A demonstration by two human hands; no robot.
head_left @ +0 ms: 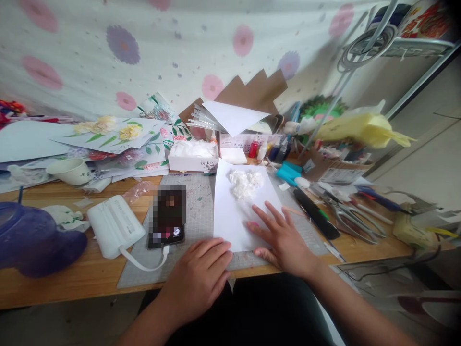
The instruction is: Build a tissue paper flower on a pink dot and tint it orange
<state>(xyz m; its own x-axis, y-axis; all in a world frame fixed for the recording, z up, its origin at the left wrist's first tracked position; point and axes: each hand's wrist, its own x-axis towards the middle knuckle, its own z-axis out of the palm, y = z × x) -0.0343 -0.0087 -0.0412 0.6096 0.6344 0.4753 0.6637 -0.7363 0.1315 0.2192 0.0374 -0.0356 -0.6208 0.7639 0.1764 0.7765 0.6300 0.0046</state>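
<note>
My right hand (284, 242) is spread wide over the lower right of the white paper sheet (228, 211), fingers fanned and thumb out, with nothing gripped in it. I cannot tell whether all its fingertips press on the paper. A small pink spot (255, 225) shows by those fingertips; it is too blurred to name. My left hand (201, 274) lies at the sheet's near left corner, fingers together and a little bent; its palm is hidden, so I cannot tell how closed it is or whether it has hold of anything.

The crumpled white tissue-like clump (246, 184) sits on the far half of the sheet, beyond my right fingertips and apart from both hands. The sheet lies on the grey cutting mat (201, 211), with the phone (167, 216) to its left and the open white box (193, 157) of white material just past its far left corner.

I judge this as steadying or smoothing the paper. From here, any shift of the sheet calls for even, light pressure, since the clump looks loose and could slide.
</note>
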